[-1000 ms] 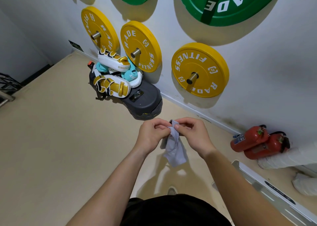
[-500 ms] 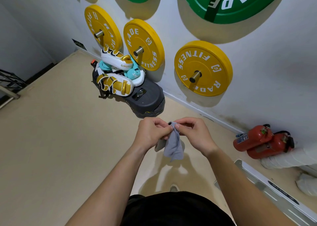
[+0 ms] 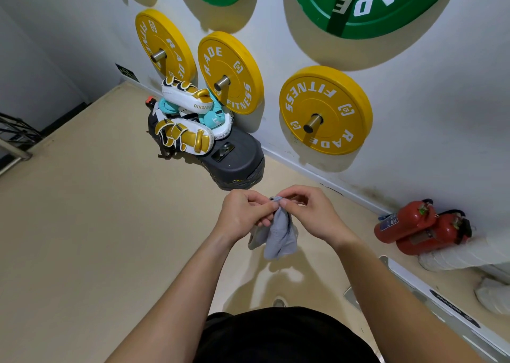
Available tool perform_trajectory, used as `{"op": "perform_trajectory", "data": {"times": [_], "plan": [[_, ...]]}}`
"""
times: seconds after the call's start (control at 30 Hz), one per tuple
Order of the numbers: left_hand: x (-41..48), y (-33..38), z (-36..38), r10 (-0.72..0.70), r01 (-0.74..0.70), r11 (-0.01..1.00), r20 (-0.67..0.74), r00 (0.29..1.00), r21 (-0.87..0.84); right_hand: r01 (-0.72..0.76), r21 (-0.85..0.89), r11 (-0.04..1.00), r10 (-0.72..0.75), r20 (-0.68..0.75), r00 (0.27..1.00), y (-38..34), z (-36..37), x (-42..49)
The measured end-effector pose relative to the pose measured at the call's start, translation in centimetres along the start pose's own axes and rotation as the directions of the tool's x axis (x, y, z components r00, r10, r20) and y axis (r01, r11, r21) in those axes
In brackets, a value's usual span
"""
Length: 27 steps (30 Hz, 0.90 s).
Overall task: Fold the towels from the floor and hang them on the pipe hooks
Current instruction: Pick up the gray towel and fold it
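The small grey cloth towel point(image 3: 276, 237), pinched at its top edge by left hand point(image 3: 242, 215) and right hand point(image 3: 311, 215), looks light, limp and best held by its corners.

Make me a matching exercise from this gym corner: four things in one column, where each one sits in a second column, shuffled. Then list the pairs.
Things
1. towel
2. fire extinguishers
3. nearest yellow weight plate
4. padded mitts

Places
A. hung on a steel peg
B. lying on the floor
C. pinched by the left hand and the right hand
D. piled on a dark base

Pairs: 1-C, 2-B, 3-A, 4-D
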<state>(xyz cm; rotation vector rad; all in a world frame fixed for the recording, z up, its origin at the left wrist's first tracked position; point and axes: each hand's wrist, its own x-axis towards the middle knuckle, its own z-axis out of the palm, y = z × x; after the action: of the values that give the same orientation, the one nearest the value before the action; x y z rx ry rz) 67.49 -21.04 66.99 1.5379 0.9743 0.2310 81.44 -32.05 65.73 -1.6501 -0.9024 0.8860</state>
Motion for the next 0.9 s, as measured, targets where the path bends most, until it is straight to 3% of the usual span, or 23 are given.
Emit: {"op": "perform_trajectory", "data": {"times": [0.13, 0.3, 0.43, 0.53, 0.9], "plan": [[-0.2, 0.1, -0.5, -0.007, 0.008, 1.0, 0.048, 0.999, -0.019, 0.013, -0.081, 0.997, -0.012, 0.01, 1.0, -0.7, -0.1, 0.7], [0.6, -0.3, -1.3, 0.098, -0.097, 0.995, -0.101, 0.99, 0.015, 0.023, -0.102, 0.995, -0.019, 0.039, 0.999, -1.9, -0.4, 1.2], [0.7, 0.6, -1.2, 0.215, -0.214, 0.976, 0.03, 0.976, -0.027, 0.046, -0.117, 0.992, -0.04, 0.048, 0.998, -2.6, -0.5, 1.4], [0.5, 1.0, -0.6, 0.267, -0.264, 0.962, 0.041, 0.963, -0.075, 0.069, -0.145, 0.987, -0.062, 0.055, 0.997, -3.0, -0.6, 1.5], [1.5, -0.6, -0.9, 0.197, -0.195, 0.978, -0.031, 0.98, 0.07, 0.163, -0.271, 0.949, -0.158, 0.041, 0.987, -4.5, -2.1, 2.1]]}}
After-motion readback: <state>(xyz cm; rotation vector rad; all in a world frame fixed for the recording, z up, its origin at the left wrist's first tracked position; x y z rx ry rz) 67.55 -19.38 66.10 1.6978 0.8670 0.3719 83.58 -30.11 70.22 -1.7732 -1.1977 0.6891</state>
